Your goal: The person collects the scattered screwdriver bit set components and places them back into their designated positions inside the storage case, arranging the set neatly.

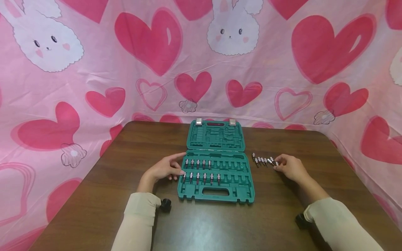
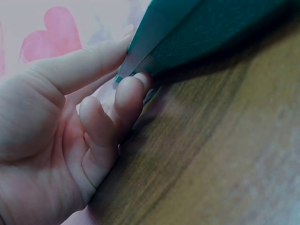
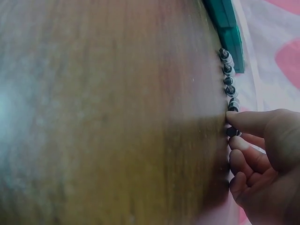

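A green plastic tool case lies open on the table, its lid folded back. Two rows of silver bit sockets stand in the left part of its lower tray; slots to their right hold none. My left hand grips the case's left edge, thumb on the rim and fingers against the side wall in the left wrist view. Right of the case, several loose bit sockets lie on the table in a rough line. At the line's right end my right hand pinches one bit socket between thumb and fingers.
The brown wooden table reaches back to a pink cloth printed with hearts and rabbits. The case lid lies toward the far edge, with two metal latches on it. A black wrist mount sits at the left cuff.
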Available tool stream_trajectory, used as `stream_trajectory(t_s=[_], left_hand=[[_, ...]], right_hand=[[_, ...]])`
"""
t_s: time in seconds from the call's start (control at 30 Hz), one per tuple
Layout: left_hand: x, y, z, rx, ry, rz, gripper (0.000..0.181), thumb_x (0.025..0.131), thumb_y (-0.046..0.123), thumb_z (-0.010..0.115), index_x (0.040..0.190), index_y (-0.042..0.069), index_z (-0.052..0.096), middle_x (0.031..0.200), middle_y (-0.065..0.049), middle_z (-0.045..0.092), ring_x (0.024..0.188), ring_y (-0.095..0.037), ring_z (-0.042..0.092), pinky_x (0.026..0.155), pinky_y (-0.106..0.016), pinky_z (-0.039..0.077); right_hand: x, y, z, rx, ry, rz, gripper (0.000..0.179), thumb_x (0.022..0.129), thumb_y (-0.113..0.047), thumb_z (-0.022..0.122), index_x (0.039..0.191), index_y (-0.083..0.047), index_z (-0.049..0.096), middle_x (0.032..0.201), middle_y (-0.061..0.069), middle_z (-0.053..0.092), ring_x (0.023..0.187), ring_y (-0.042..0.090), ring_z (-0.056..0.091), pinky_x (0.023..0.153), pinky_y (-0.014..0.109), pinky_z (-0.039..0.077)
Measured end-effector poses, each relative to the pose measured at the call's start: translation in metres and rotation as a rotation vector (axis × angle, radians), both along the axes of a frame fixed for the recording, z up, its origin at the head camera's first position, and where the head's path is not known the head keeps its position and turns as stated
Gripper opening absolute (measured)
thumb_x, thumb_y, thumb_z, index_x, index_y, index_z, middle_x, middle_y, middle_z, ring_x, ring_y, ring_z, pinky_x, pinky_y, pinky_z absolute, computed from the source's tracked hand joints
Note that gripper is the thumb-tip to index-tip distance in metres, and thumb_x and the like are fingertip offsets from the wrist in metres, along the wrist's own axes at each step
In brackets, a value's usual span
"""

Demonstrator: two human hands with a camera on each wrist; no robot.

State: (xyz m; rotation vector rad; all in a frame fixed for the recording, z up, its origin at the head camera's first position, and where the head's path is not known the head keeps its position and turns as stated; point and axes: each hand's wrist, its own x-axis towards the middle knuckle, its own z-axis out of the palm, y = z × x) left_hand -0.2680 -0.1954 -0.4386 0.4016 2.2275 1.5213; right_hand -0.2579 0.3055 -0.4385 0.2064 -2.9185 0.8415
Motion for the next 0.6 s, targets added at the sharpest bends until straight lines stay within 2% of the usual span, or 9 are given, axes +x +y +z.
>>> stream_trajectory(t_s=[0.4,0.6], left_hand=[[0.0000,-0.0002,0.0001,-0.001,0.003,-0.007,0.075,0.087,0.014,0.075,0.151,0.018,0.036,0.084,-0.011,0.068,0.061,-0.022,0.060,0.055,-0.031,0.049],[-0.0002,-0.0004,-0.0009,-0.009,0.009,-0.007,0.075,0.087,0.015,0.075,0.151,0.017,0.037,0.085,-0.011,0.068,0.061,-0.022,0.061,0.055,-0.031,0.050]], right_hand=[[0.0054,-0.0027,0.0026,0.007,0.042,-0.029,0.021,0.079,-0.010,0.077,0.092,-0.004,0.061,0.069,-0.001,0.059,0.064,0.017,0.053,0.061,0.035,0.039],[0.0057,-0.0088,0.0040,-0.015,0.115,-0.025,0.020,0.081,-0.007,0.076,0.094,-0.003,0.061,0.068,-0.002,0.060,0.062,0.016,0.052,0.060,0.035,0.040]])
